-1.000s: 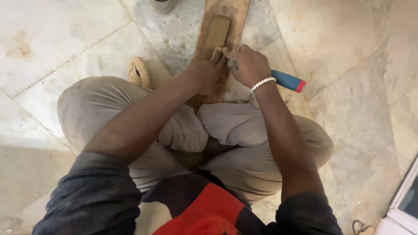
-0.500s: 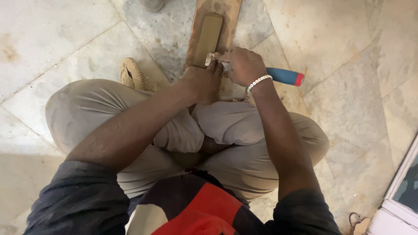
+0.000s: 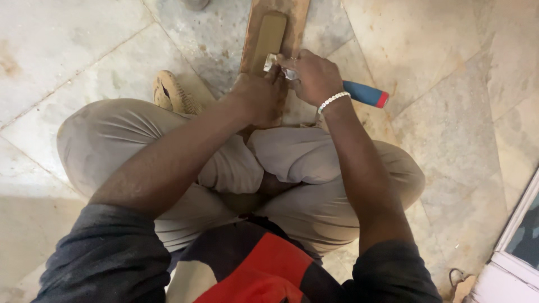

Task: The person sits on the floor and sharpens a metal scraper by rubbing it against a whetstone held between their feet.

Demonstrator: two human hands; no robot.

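Observation:
A brown wooden board [image 3: 292, 17] lies on the stone floor in front of my crossed legs, with a flat olive sharpening stone [image 3: 268, 35] set in it. My right hand [image 3: 313, 77] grips a chisel with a blue handle and red end [image 3: 365, 94]; its metal blade [image 3: 276, 63] rests on the near end of the stone. My left hand [image 3: 259, 98] lies beside the right, its fingertips pressed down on the blade. A white bead bracelet circles my right wrist.
I sit cross-legged on pale marble floor tiles [image 3: 84, 50]. A worn tan shoe [image 3: 171, 94] lies by my left knee. A white door or window frame [image 3: 514, 247] stands at the lower right, with a sandal strap [image 3: 457, 283] beside it.
My hands and the chisel blade have slid back along the stone toward me. The camera view has shifted slightly forward.

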